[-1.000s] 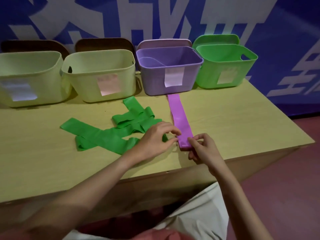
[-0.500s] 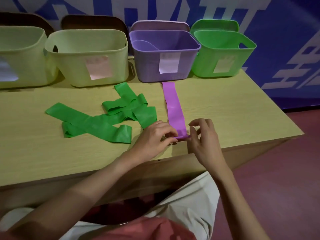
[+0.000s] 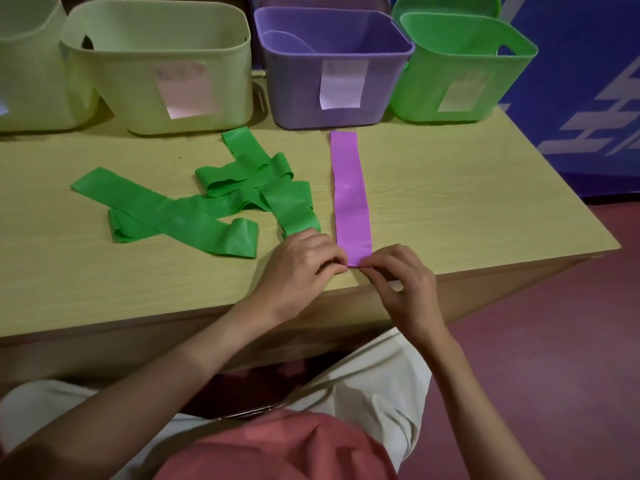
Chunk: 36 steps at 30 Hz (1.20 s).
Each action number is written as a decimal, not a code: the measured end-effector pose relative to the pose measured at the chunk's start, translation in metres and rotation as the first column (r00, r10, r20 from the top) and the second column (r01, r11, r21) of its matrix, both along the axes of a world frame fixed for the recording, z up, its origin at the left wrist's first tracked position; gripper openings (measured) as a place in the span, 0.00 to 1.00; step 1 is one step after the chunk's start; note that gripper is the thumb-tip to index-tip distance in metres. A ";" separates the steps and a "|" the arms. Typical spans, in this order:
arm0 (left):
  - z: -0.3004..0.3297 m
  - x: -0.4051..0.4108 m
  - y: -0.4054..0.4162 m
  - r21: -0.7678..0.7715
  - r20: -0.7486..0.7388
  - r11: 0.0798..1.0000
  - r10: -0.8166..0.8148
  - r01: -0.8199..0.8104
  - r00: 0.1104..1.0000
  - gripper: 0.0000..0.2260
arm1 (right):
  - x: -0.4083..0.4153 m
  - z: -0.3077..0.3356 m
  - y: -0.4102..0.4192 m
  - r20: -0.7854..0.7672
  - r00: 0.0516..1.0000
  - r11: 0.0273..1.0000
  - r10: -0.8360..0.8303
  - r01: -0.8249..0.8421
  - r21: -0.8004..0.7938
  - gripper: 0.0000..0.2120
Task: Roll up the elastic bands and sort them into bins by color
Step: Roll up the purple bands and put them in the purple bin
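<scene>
Along the back of the table [image 3: 450, 216] stand two pale yellow-green bins [image 3: 162, 64], then a purple bin [image 3: 332, 88] and a green bin [image 3: 460, 74]. Green bands [image 3: 194, 209] lie tangled at the left. Beside them the purple band [image 3: 349, 195] lies flat, pointing at the purple bin; the left hand [image 3: 298, 268] and right hand [image 3: 401, 282] pinch its near end.

The leftmost pale bin [image 3: 31, 74] is cut off by the left edge. Labels on the bins are too blurred to read. Fingertips hide the purple band's [image 3: 349, 199] near end.
</scene>
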<state>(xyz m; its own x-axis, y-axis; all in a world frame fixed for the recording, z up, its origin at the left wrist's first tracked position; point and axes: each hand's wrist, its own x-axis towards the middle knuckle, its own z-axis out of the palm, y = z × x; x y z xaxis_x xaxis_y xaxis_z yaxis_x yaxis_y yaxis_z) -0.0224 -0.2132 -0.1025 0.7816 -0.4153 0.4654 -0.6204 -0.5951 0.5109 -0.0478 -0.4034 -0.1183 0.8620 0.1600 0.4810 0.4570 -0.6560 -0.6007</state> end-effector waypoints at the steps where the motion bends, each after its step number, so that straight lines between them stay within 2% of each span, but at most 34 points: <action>1: -0.001 -0.001 0.000 0.010 0.010 1.000 0.002 -0.002 1.000 0.03 | 0.000 0.001 0.000 0.002 1.000 1.000 0.003 -0.003 -0.010 0.07; 7: -0.004 -0.008 -0.002 0.060 0.086 0.998 0.015 -0.020 0.996 0.03 | 0.002 0.000 0.002 0.031 1.000 0.995 -0.003 0.006 -0.096 0.04; 14: -0.004 -0.015 -0.001 0.254 0.168 0.965 0.028 -0.071 0.985 0.03 | -0.008 -0.006 0.004 0.120 0.992 0.985 -0.032 0.052 -0.163 0.07; 22: 0.004 -0.029 0.008 0.471 0.170 0.873 0.051 -0.126 0.984 0.13 | -0.019 -0.010 0.006 0.158 0.985 0.939 -0.067 0.116 -0.324 0.15; 30: 0.010 -0.035 0.005 0.567 0.140 0.801 0.137 -0.193 0.981 0.18 | -0.018 -0.017 0.007 0.141 0.988 0.951 -0.071 0.110 -0.290 0.14; 36: 0.012 -0.036 0.000 0.593 0.142 0.767 0.197 -0.243 0.970 0.19 | -0.007 -0.022 0.015 0.192 0.963 0.947 -0.189 0.230 -0.222 0.11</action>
